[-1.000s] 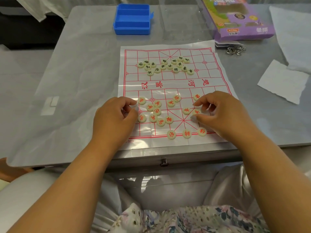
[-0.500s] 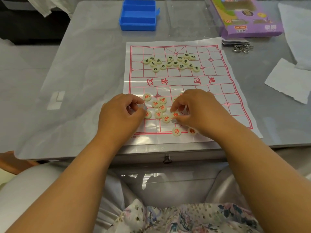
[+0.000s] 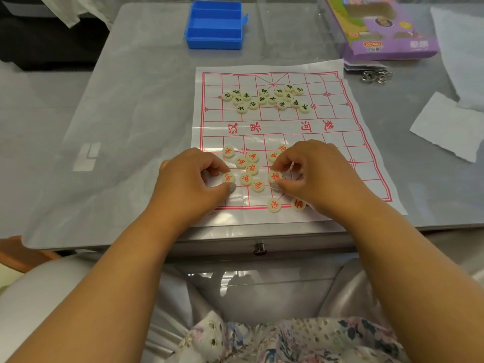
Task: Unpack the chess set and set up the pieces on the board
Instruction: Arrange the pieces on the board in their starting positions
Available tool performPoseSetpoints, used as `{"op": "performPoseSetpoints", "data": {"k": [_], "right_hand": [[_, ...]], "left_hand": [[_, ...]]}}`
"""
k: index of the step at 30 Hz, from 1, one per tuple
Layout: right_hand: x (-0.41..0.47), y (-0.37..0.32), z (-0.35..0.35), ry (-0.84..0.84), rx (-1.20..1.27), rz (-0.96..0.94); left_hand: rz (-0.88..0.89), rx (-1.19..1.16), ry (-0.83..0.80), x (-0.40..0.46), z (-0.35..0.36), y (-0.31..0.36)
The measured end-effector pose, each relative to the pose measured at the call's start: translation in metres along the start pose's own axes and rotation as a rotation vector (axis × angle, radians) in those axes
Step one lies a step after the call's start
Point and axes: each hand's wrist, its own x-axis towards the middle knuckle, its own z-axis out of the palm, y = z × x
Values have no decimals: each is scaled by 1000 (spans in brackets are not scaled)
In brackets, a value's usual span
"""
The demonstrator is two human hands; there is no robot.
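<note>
With the board (image 3: 288,129) unrolled near the table's front edge, black pieces (image 3: 264,99) remain heaped at its far end while the left hand (image 3: 193,184) and right hand (image 3: 314,176) each pinch a red piece (image 3: 275,177), few yet placed.

Near half of the board (image 3: 340,142) is crowded: red pieces (image 3: 252,169) bunched between both hands. Black pieces (image 3: 272,99) clog the far rows. River strip between them is open, and so are the right-hand columns.
</note>
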Motion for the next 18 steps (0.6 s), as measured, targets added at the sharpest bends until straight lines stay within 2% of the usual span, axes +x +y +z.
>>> {"op": "performPoseSetpoints", "data": {"k": [11,18], "right_hand": [[-16,1,-7,230,217,-158],[-18,5,-11,275,240,-203]], "left_hand": [[-6,-3,8,0,1,0],[-11,-10,9,0,0,0]]}}
